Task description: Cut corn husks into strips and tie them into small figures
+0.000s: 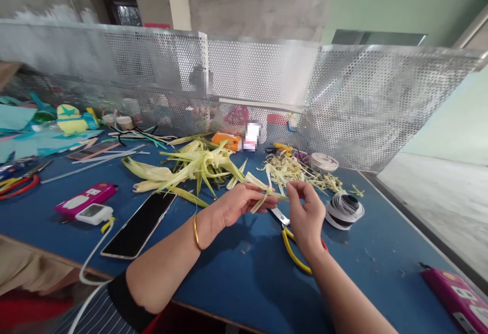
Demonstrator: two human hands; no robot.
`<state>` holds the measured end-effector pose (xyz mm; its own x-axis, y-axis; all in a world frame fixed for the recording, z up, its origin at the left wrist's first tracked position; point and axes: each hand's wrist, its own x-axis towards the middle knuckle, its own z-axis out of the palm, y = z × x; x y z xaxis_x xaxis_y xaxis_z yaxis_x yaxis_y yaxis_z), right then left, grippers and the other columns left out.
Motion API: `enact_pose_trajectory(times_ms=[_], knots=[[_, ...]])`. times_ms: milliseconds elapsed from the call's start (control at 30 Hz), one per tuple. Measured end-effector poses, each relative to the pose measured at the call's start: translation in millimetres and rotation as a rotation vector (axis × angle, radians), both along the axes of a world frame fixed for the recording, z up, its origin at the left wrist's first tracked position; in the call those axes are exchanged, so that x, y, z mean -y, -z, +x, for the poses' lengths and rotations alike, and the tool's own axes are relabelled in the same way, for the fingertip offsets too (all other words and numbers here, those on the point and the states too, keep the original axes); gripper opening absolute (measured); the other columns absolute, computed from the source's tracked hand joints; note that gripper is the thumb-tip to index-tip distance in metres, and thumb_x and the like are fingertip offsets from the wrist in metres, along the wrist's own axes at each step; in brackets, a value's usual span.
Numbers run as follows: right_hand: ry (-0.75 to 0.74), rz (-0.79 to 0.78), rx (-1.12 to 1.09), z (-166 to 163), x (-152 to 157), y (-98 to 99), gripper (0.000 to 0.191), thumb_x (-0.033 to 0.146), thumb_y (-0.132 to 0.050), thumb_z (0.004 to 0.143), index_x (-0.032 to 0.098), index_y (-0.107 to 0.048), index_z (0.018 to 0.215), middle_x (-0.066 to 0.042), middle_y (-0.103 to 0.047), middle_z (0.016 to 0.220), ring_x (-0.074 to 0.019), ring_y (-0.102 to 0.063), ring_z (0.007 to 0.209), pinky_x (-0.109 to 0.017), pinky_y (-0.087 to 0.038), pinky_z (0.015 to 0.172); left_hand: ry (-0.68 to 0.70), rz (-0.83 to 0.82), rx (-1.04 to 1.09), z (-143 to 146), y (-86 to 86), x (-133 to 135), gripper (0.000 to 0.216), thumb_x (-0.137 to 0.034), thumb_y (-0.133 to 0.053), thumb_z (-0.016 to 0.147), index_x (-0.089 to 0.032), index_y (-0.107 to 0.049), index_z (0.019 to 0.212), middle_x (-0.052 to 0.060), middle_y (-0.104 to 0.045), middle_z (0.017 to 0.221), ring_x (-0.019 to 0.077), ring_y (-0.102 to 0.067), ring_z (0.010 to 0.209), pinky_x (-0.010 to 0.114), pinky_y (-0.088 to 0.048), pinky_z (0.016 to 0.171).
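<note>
Pale green corn husk strips (269,191), crossed over one another, are pinched in my left hand (244,203) above the table. My right hand (308,216) closes its thumb and fingertips at the right end of one of these strips. Beneath the hands lie scissors (293,252) with yellow and red handles, partly hidden by my right hand. Behind my left hand is a heap of corn husks (202,163). A pile of shredded husk bits (292,171) lies beyond my right hand. A roll of black and white cord (344,210) stands just right of that hand.
On the blue table (221,278) lie a black phone (140,226), a magenta device (86,201) with a white cabled unit (94,213), and another magenta device (455,296) at the right. An orange packet (226,141) stands before the perforated metal screen (263,69). Red-handled scissors (23,186) are far left.
</note>
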<state>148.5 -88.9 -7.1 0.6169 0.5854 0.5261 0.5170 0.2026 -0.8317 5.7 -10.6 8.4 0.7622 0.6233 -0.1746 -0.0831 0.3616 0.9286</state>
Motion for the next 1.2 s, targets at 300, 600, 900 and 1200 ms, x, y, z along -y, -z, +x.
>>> enact_pose_trajectory(times_ms=[300,600,900,1200], knots=[[-0.473,-0.392,0.023,-24.0,-7.2,20.8,0.025,0.040,-0.060,0.086,0.021,-0.065,0.071,-0.001,-0.066,0.068,-0.0175,-0.057,0.065,-0.027,-0.040,0.061,-0.259,-0.082,0.077,7.2,5.2,5.8,0.023,-0.024,-0.080,0.064,-0.011,-0.076,0.083,0.008,-0.074,0.079,0.0156,-0.064,0.074,0.025,-0.046,0.070],[-0.521,-0.312,-0.022,-22.1,4.4,37.1,0.029,0.033,-0.052,0.092,0.021,-0.052,0.066,-0.001,-0.057,0.070,-0.0158,-0.049,0.067,-0.026,-0.039,0.061,-0.279,-0.007,0.000,11.5,15.2,11.0,0.018,-0.027,-0.074,0.071,-0.013,-0.077,0.082,0.009,-0.075,0.082,0.0202,-0.065,0.088,0.029,-0.046,0.082],[-0.600,-0.250,0.054,-22.7,4.9,30.6,0.031,0.026,-0.050,0.093,0.021,-0.043,0.063,-0.001,-0.052,0.072,-0.0158,-0.049,0.072,-0.026,-0.041,0.068,-0.301,0.006,0.004,10.6,16.3,6.8,0.016,-0.024,-0.075,0.066,-0.012,-0.077,0.075,0.010,-0.075,0.080,0.0205,-0.066,0.082,0.032,-0.050,0.083],[-0.583,-0.246,0.055,-26.9,5.0,32.2,0.030,0.028,-0.051,0.093,0.021,-0.048,0.064,-0.002,-0.056,0.076,-0.0174,-0.052,0.075,-0.028,-0.044,0.069,-0.288,-0.044,-0.020,10.0,17.5,5.9,0.022,-0.022,-0.075,0.068,-0.012,-0.075,0.087,0.009,-0.074,0.078,0.0191,-0.066,0.076,0.028,-0.048,0.071]])
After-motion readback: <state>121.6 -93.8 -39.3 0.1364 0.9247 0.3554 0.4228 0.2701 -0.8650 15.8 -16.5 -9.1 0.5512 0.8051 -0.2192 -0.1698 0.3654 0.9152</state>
